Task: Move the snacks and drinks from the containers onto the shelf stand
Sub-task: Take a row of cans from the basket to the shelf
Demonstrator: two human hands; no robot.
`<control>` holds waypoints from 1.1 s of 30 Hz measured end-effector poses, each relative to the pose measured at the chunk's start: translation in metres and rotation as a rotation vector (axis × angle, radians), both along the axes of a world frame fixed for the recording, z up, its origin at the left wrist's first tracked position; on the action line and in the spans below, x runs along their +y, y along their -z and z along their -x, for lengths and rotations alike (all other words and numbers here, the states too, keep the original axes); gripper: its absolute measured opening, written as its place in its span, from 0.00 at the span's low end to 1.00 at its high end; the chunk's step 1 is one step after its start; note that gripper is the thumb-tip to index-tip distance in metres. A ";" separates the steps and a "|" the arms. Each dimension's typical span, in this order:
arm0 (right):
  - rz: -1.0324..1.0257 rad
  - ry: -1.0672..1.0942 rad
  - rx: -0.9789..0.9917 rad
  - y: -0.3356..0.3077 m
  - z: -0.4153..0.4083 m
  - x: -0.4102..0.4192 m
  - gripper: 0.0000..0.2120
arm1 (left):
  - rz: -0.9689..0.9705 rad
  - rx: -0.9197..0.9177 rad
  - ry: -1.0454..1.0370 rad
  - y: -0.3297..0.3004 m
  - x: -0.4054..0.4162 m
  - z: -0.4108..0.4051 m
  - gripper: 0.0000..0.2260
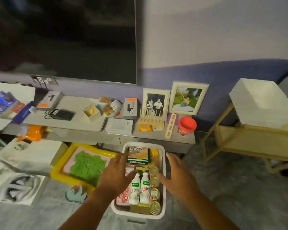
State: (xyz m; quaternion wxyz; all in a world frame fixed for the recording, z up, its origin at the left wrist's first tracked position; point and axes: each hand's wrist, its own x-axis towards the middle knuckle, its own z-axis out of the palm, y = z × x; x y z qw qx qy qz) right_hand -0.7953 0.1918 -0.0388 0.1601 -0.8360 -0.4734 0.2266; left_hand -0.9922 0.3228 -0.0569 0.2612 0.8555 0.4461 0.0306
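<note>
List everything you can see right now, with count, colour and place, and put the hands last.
basket: one, white, on the floor, holding snacks and drinks
biscuit box: one, green, far end of the basket
milk bottles: two, white, middle of the basket
cans: four, gold-topped, along the basket's right side
shelf stand: one, pale wood, right, with a white box on top
photo frames: two, white, on the grey bench
cup: one, red, on the bench
tray: one, yellow, left of the basket
left hand: open, over the basket
right hand: open, at the basket's right edge

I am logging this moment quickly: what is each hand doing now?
Left hand: open, fingers spread over the white basket, holding nothing.
Right hand: open, at the basket's right rim, holding nothing.
</note>
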 end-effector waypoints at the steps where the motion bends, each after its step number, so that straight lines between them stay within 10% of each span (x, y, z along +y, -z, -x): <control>1: 0.034 0.038 0.038 0.024 0.004 0.000 0.35 | 0.037 0.020 -0.012 0.029 -0.001 -0.001 0.30; 8: 0.401 0.244 0.165 0.201 0.052 -0.018 0.55 | 0.233 0.032 0.003 0.195 -0.018 -0.018 0.31; 16: 0.265 0.328 0.089 0.260 0.072 -0.044 0.42 | 0.376 -0.137 0.094 0.236 0.003 -0.056 0.30; 23: -0.157 0.561 0.600 0.184 0.002 -0.052 0.12 | 0.778 -0.341 0.078 0.179 0.015 -0.089 0.23; 33: -0.507 0.691 0.987 0.021 -0.092 -0.104 0.35 | 1.068 -0.528 0.052 0.014 0.004 -0.146 0.18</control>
